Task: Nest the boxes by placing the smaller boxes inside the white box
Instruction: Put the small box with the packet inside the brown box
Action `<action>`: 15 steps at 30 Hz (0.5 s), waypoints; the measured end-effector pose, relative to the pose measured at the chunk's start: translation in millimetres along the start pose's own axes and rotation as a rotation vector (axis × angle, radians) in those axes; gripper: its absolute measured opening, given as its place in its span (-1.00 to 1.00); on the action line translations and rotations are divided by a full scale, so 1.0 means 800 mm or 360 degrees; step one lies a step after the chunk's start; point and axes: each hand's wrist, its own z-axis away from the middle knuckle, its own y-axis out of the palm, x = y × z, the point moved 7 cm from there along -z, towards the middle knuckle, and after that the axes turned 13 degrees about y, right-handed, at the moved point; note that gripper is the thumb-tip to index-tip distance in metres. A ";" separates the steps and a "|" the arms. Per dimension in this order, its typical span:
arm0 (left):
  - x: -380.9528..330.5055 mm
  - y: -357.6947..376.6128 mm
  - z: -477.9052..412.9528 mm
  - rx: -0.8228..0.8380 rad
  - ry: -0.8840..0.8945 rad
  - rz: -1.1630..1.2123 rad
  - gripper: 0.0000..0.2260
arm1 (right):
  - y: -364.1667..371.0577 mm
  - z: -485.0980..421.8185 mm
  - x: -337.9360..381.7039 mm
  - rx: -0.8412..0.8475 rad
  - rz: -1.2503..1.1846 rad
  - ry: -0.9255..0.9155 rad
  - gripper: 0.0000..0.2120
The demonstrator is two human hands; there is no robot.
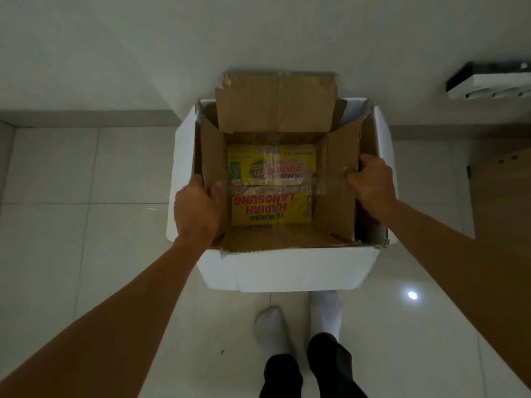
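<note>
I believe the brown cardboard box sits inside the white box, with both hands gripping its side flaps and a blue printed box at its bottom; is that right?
Nearly. The head view shows the printed box at the bottom is yellow, not blue. The rest holds: the brown cardboard box sits inside the white box, with the left hand and right hand gripping its side flaps.

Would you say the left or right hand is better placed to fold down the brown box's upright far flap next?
Probably the right hand: it grips the side flap nearer the far flap; the left hand sits lower.
</note>
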 end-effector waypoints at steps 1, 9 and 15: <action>-0.001 0.002 -0.001 -0.0008 0.0011 -0.0074 -0.74 | 0.003 -0.004 0.000 0.0005 0.0006 -0.0021 -0.79; -0.031 0.066 0.008 0.0407 0.0622 -0.0645 -0.64 | 0.054 0.014 0.011 0.0148 0.0958 -0.0903 -0.60; 0.031 0.110 0.033 0.1129 0.0115 -0.1082 0.02 | 0.100 0.011 -0.067 0.0603 0.2025 -0.0824 -0.63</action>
